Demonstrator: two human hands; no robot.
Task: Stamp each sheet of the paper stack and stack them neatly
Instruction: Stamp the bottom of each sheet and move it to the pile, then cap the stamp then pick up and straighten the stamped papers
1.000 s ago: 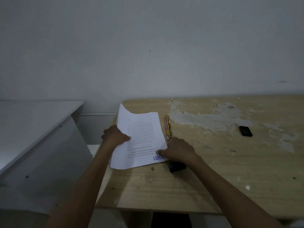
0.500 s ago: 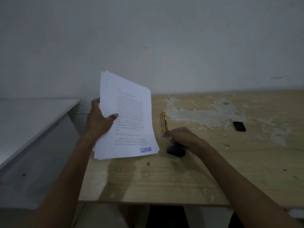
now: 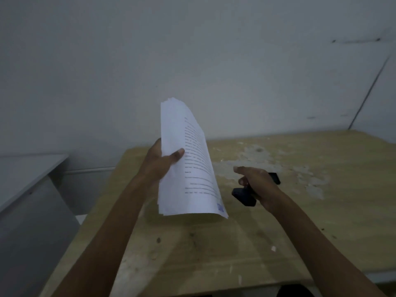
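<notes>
My left hand [image 3: 163, 162] grips a stack of white printed sheets [image 3: 188, 168] by its left edge and holds it upright above the wooden table [image 3: 214, 243]. The front sheet carries lines of text and a blue stamp mark [image 3: 220, 207] at its lower right corner. To the right of the stack, my right hand [image 3: 258, 183] holds a black stamp [image 3: 243, 196] lifted off the table, fingers curled round its handle.
A small black object [image 3: 275, 177] lies on the table just behind my right hand. Pale worn patches [image 3: 278, 166] mark the tabletop at the back. A grey desk [image 3: 27, 189] stands to the left, with a gap between it and the table. A plain wall rises behind.
My left hand has lifted the stack from flat on the table to upright in the air. My right hand left the sheet's corner, took up the black stamp and raised it.
</notes>
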